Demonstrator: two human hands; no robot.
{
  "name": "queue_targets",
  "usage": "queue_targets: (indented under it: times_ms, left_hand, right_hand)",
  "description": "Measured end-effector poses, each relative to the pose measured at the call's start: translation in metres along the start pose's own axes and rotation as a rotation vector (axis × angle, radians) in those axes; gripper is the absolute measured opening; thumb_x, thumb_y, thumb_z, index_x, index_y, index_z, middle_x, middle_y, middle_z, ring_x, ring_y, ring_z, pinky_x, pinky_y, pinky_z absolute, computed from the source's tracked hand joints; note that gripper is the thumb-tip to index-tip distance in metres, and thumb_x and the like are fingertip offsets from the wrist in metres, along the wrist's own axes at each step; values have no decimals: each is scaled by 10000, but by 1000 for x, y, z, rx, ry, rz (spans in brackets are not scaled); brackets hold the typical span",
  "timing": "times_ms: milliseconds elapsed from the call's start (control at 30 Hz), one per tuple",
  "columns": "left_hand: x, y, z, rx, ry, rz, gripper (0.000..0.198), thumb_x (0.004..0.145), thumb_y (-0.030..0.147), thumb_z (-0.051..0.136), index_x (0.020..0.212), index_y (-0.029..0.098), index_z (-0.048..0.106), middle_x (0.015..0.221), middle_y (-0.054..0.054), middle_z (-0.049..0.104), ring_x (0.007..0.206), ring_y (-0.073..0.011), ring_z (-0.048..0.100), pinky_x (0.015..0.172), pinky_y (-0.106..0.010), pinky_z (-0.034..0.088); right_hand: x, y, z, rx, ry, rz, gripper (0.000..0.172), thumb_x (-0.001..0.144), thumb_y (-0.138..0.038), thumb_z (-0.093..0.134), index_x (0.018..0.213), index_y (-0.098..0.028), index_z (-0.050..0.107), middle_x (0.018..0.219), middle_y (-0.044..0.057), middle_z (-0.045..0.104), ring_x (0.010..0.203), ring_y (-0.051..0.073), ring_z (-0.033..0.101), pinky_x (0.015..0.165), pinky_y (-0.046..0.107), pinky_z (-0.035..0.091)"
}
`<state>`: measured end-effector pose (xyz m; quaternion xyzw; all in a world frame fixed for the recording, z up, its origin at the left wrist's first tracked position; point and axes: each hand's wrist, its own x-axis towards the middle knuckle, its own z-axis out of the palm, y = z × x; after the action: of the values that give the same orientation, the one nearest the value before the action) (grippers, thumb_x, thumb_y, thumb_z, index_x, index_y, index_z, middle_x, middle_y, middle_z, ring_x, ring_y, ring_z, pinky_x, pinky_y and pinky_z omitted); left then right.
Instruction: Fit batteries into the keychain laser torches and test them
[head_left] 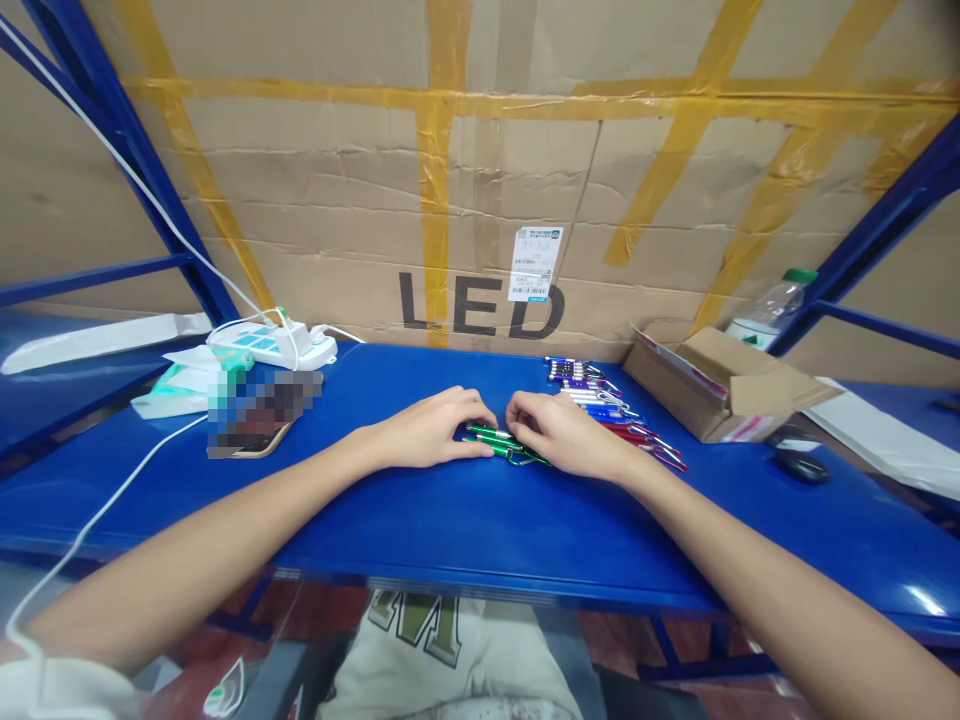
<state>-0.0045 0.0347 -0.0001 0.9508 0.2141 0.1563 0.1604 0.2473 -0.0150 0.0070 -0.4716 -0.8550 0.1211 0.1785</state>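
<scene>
Several slim green metallic pens (495, 440) with carabiner clips lie bunched on the blue table, between my two hands. The left ends sit between the thumb and curled fingers of my left hand (439, 430). My right hand (562, 435) covers the right ends, its thumb and fingers bent in a pinch over them. Beside and behind my right hand lie similar pens in colour groups: red pens (645, 437), blue pens (606, 412), silver-white pens (592, 398) and purple pens (581, 383). Part of the red and blue groups is hidden by my right hand.
An open cardboard box (705, 385) stands at the right, near a black mouse (801, 465) and a clear bottle (776, 305). On the left are a phone (274, 415), a tissue pack (180, 385) and a white power strip (281, 345). A large carton (337, 200) forms the back.
</scene>
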Motion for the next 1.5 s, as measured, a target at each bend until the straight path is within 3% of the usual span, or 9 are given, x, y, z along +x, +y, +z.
queue_targets:
  times_ms: [167,333,600,967,1133,1500]
  left_hand:
    - [0,-3,-2,-6,5,-20,315,1025,476,714,1207,219,707,1152,-63,685,1095,-253,617,994,-381,476]
    - [0,-7,-4,-2,8,-42,328,1016,478,724,1213,216,702,1161,-63,678,1114,-256,626,996,-376,476]
    - [-1,-8,-5,12,12,-26,352,1037,523,677,1224,226,709,1130,-70,671,1092,-261,626,993,-384,475]
    - [-3,-21,-10,102,8,-56,393,1065,532,618,1282,221,721,1196,-83,674,1138,-267,608,1019,-379,451]
    - [-8,-45,-20,227,14,-114,419,1082,511,577,1358,226,713,1271,-99,653,1203,-281,588,1068,-388,433]
    - [-38,-132,-64,516,31,-401,467,1064,513,533,1387,260,755,1222,-150,681,1145,-321,631,1075,-422,468]
  right_hand:
    - [-2,-1,-5,17,-41,41,109,956,-131,599,1027,-212,613,821,-6,726,716,171,647,690,287,385]
    - [-1,0,-5,27,-80,-49,107,949,-137,644,1018,-218,628,833,-12,726,729,168,645,696,278,392]
    - [2,2,6,75,27,-98,5,1025,-225,648,1021,-227,646,964,26,752,824,195,668,773,306,447]
    - [2,2,4,-20,125,-47,93,1075,-279,587,1059,-217,654,1040,55,750,898,222,659,815,337,452]
    - [2,4,6,-39,111,-50,90,1079,-287,589,1083,-217,645,1071,63,753,931,234,665,837,351,456]
    - [1,6,6,-77,142,-61,99,1086,-293,573,1127,-219,625,1165,92,746,997,260,678,902,402,486]
